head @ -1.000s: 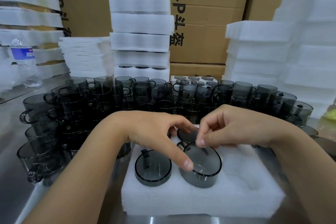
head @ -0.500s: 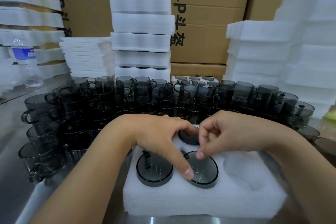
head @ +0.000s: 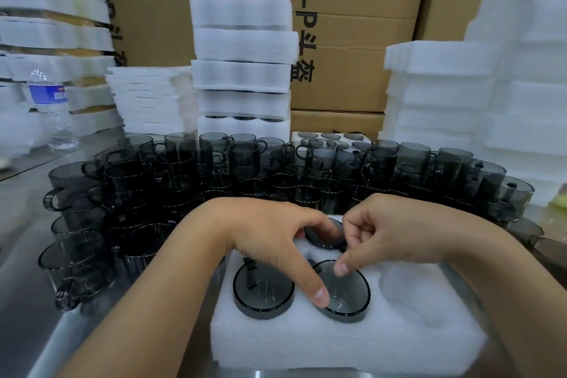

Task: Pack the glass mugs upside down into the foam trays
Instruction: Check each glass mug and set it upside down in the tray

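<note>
A white foam tray (head: pixel 337 344) lay at the near edge of the steel surface (head: pixel 24 270), three smoked-glass mugs seated base-up in its pockets, apparently so that the rims sat cushioned in the foam. The left hand (head: pixel 270 239) was spread, its thumb (head: pixel 320 296) pressing the near rim of the front middle mug (head: pixel 349 288) while its fingers reached towards the rear mug (head: pixel 325 238). The right hand (head: pixel 395 233), fingers curled in and holding nothing, set one fingertip (head: pixel 340 268) on the same base, seemingly to push it level. The front left mug (head: pixel 264 291) sat just beside it, its handle showing through the dark, translucent glass. A pocket (head: pixel 420 294) to the right stood unfilled. Beyond stood crowded upright mugs (head: pixel 214 169), then stacked foam trays (head: pixel 242 64) and cardboard boxes (head: pixel 352 55).
</note>
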### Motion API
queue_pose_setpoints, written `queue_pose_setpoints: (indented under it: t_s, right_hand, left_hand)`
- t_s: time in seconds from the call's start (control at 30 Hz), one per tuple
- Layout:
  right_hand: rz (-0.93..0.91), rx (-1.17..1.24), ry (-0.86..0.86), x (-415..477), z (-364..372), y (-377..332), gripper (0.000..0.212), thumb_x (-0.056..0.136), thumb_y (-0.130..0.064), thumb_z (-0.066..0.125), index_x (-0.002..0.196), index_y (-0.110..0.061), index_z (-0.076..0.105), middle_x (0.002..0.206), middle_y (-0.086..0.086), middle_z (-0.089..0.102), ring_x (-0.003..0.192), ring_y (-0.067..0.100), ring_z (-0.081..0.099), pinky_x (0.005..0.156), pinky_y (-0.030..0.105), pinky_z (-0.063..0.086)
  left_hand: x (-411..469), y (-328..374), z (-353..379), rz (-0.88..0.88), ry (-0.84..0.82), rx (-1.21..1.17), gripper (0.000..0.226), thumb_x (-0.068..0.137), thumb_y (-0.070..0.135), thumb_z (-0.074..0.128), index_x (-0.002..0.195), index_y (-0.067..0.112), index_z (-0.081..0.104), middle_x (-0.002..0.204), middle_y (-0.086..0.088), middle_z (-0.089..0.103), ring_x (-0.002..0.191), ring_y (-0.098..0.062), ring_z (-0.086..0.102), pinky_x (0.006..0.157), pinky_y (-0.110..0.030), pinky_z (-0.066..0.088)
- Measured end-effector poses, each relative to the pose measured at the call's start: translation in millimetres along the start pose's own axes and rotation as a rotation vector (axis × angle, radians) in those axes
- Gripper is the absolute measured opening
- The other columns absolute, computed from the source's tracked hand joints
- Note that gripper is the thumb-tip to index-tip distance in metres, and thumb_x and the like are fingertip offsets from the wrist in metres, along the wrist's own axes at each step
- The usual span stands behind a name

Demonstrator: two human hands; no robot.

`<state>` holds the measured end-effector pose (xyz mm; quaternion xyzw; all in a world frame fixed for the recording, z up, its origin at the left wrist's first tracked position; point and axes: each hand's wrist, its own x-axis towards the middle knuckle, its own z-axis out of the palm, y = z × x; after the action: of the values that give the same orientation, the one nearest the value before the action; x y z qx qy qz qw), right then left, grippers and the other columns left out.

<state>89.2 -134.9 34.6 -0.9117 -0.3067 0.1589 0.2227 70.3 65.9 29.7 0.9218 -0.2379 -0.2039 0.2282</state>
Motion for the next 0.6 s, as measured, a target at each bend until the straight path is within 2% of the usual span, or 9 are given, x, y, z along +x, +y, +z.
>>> queue_pose_setpoints:
  t_s: [0.13,0.17,0.23,0.3,0.37,0.43,0.53,0.6]
  right_hand:
    - [-0.011,-0.013,0.000,1,0,1,0.038,0.056,-0.056,0.079,0.058,-0.026,0.056,0.045,-0.009,0.040,0.045,0.010,0.033,0.047,0.025,0.027]
    - [-0.012,-0.016,0.001,1,0,2,0.038,0.056,-0.056,0.079,0.058,-0.026,0.056,0.046,-0.009,0.040,0.046,0.011,0.034,0.048,0.026,0.027]
    - [-0.016,-0.026,0.002,1,0,2,0.039,0.057,-0.056,0.079,0.059,-0.025,0.057,0.047,-0.009,0.039,0.048,0.012,0.035,0.049,0.026,0.027]
    - [-0.022,-0.031,-0.002,2,0,2,0.040,0.058,-0.057,0.079,0.060,-0.025,0.056,0.046,-0.009,0.039,0.047,0.011,0.033,0.048,0.025,0.026]
    - [-0.028,-0.025,-0.010,1,-1,2,0.041,0.059,-0.057,0.079,0.059,-0.024,0.055,0.045,-0.009,0.039,0.045,0.010,0.032,0.046,0.024,0.026]
    - [-0.032,-0.017,-0.013,0,-1,2,0.041,0.061,-0.056,0.079,0.057,-0.024,0.053,0.045,-0.009,0.038,0.045,0.011,0.031,0.046,0.024,0.025]
    - [-0.030,-0.008,-0.015,-1,0,3,0.042,0.061,-0.056,0.079,0.058,-0.023,0.053,0.046,-0.009,0.038,0.046,0.011,0.030,0.046,0.024,0.025]
    - [-0.031,-0.011,-0.017,-1,0,3,0.042,0.062,-0.056,0.078,0.058,-0.023,0.052,0.046,-0.009,0.038,0.046,0.011,0.030,0.045,0.023,0.025]
  left_hand:
    - [2,-4,-1,0.034,-0.001,-0.009,0.077,0.065,0.051,0.082,0.131,0.049,0.043,0.096,0.052,0.042,0.095,0.030,0.041,0.079,-0.006,0.035]
    - [2,-4,-1,0.048,0.000,-0.018,0.074,0.066,0.051,0.081,0.129,0.048,0.045,0.100,0.050,0.045,0.097,0.027,0.044,0.080,-0.006,0.037]
    - [3,-5,-1,0.087,0.065,-0.089,0.060,0.070,0.051,0.078,0.123,0.046,0.051,0.110,0.036,0.056,0.096,0.018,0.052,0.079,-0.009,0.041]
    - [9,-7,-1,0.140,0.298,-0.213,0.041,0.075,0.048,0.074,0.113,0.042,0.060,0.106,0.024,0.065,0.083,0.013,0.057,0.075,-0.012,0.043]
    - [15,-14,-3,0.113,0.649,-0.223,0.032,0.078,0.048,0.070,0.108,0.041,0.061,0.107,0.022,0.064,0.076,0.006,0.057,0.073,-0.016,0.043]
    - [19,-24,-5,-0.013,0.914,-0.106,0.037,0.084,0.045,0.064,0.119,0.037,0.056,0.119,0.018,0.056,0.085,-0.001,0.054,0.077,-0.022,0.043]
    - [22,-40,-8,-0.246,1.027,0.118,0.049,0.090,0.035,0.059,0.136,0.026,0.045,0.136,0.003,0.049,0.118,-0.020,0.045,0.098,-0.039,0.041]
    - [26,-45,-9,-0.338,1.032,0.201,0.053,0.092,0.031,0.055,0.141,0.022,0.039,0.142,0.000,0.046,0.127,-0.025,0.037,0.100,-0.040,0.035]
